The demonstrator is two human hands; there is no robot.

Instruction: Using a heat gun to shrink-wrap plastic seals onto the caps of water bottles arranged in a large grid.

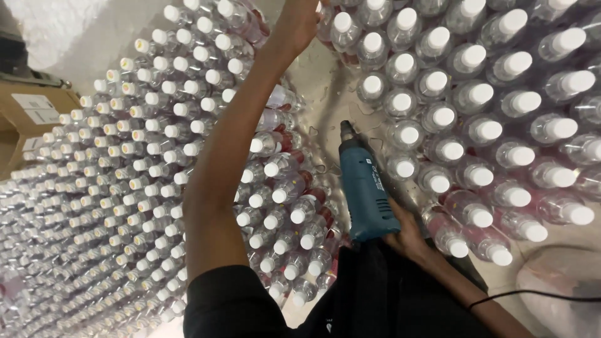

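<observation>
**Heat gun held among packed bottles**

At the far left edge sits a brown carton (28, 112) with two white rectangular labels on its top face. Right of it, filling the left half of the frame, spreads a wide field of clear bottles (113, 188) with white caps, packed cap to cap; those toward the centre show red labels on their sides. The left hand (299, 25) reaches to the top centre of the frame, its fingers resting on the shrink film (316, 87) by a bottle at the edge of the right group; how far they curl I cannot tell. Below it, in the centre, the teal heat gun (363, 188) points its dark nozzle upward into the gap between the groups. The right hand (407, 235) is wrapped tight around its grip. Further right stands a second group (501, 112) of capped bottles. A black cord (532, 294) runs across the lower right corner.
</observation>
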